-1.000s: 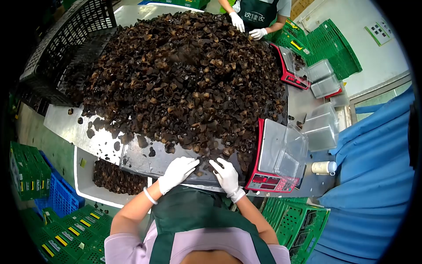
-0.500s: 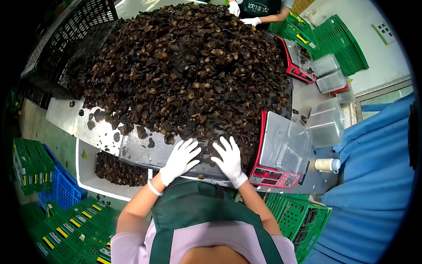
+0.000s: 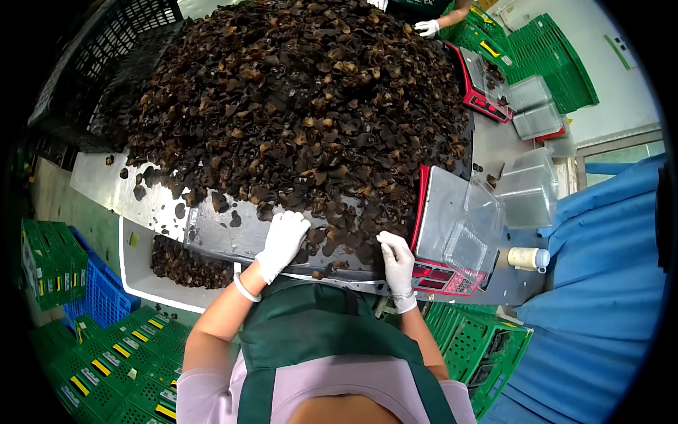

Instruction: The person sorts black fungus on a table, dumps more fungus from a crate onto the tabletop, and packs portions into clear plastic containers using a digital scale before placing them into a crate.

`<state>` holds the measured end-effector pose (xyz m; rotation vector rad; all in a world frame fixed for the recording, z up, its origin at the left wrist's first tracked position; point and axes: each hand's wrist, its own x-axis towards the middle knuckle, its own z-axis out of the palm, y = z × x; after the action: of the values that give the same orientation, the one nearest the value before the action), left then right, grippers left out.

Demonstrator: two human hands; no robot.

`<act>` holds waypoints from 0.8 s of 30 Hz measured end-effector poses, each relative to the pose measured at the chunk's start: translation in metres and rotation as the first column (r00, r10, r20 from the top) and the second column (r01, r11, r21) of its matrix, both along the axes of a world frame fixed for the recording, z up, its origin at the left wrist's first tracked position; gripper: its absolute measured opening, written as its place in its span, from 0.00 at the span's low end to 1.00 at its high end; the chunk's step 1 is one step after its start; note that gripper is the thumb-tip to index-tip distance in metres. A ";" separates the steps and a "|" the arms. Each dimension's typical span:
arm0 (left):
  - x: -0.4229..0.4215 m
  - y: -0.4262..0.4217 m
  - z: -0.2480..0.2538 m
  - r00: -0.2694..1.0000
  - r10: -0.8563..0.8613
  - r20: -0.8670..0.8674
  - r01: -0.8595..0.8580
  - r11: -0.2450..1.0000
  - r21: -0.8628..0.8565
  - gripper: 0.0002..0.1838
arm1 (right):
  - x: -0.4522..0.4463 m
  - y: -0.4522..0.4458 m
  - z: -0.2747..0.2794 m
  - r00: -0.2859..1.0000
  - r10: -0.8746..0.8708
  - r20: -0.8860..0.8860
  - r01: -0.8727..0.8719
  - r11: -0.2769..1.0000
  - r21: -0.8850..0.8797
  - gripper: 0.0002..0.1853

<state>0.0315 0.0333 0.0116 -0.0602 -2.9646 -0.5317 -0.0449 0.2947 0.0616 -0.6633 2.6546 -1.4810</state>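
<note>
A large heap of dark brown wood ear mushrooms (image 3: 304, 113) covers the metal table. My left hand (image 3: 284, 240), in a white glove, rests at the heap's near edge with its fingers curled in; what is under them is hidden. To the right, my right hand (image 3: 397, 261), also gloved, has its fingers bent together beside the front scale (image 3: 452, 219). Whether it holds a piece is hidden. Between both hands several loose wood ear pieces (image 3: 332, 244) lie on the dark tabletop near its front edge.
Clear plastic boxes (image 3: 526, 187) stand right of the scale, near a cream bottle (image 3: 528, 258). A second red scale (image 3: 487, 85) sits farther back, near a co-worker's gloved hand (image 3: 427, 28). A white bin (image 3: 134, 272) with wood ears is below left. Green crates (image 3: 113, 360) stand around.
Both hands were flat with fingers spread; now their fingers are curled. My right hand has moved right towards the scale, and loose pieces lie spread between the hands. The co-worker's hands have shifted.
</note>
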 end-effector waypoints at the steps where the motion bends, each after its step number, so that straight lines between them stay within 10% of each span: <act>1: -0.002 0.001 -0.005 0.995 -0.016 -0.095 0.016 1.000 0.003 0.09 | -0.004 -0.003 0.001 1.000 -0.022 0.015 0.022 1.000 0.005 0.10; 6: 0.000 -0.011 -0.001 0.965 0.124 -0.232 -0.017 0.909 0.416 0.07 | -0.018 -0.040 -0.011 0.946 0.132 -0.297 -0.011 0.926 0.378 0.21; 8: 0.011 -0.022 0.019 0.932 0.283 -0.226 -0.133 0.849 0.512 0.06 | -0.002 -0.066 -0.007 0.947 0.285 -0.148 -0.111 0.722 0.683 0.33; 12: 0.058 -0.066 0.040 0.790 0.578 -0.204 -0.412 0.747 0.521 0.03 | 0.039 -0.090 -0.024 0.824 0.557 -0.107 -0.333 0.627 0.704 0.40; 14: 0.095 -0.096 0.019 0.628 0.778 -0.010 -0.571 0.470 0.673 0.05 | 0.039 -0.095 -0.021 0.748 0.653 -0.114 -0.455 0.631 0.629 0.41; 16: 0.139 -0.125 -0.002 0.565 0.807 -0.169 -0.762 0.590 0.266 0.17 | 0.024 -0.099 -0.011 0.709 0.698 -0.102 -0.548 0.636 0.543 0.32; 19: 0.159 -0.117 0.006 0.591 0.765 -0.257 -0.760 0.634 0.139 0.29 | -0.025 -0.078 -0.012 0.913 0.405 0.049 -0.408 0.904 0.131 0.27; 24: 0.120 -0.048 0.017 0.918 0.387 -0.082 -0.335 0.870 0.362 0.39 | -0.039 -0.045 -0.024 0.876 0.346 -0.335 -0.072 0.781 0.621 0.22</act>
<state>0.1512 -0.0143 0.0283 0.4608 -2.5947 -0.9251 -0.0835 0.2493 0.0372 -1.2798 2.9606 -0.3993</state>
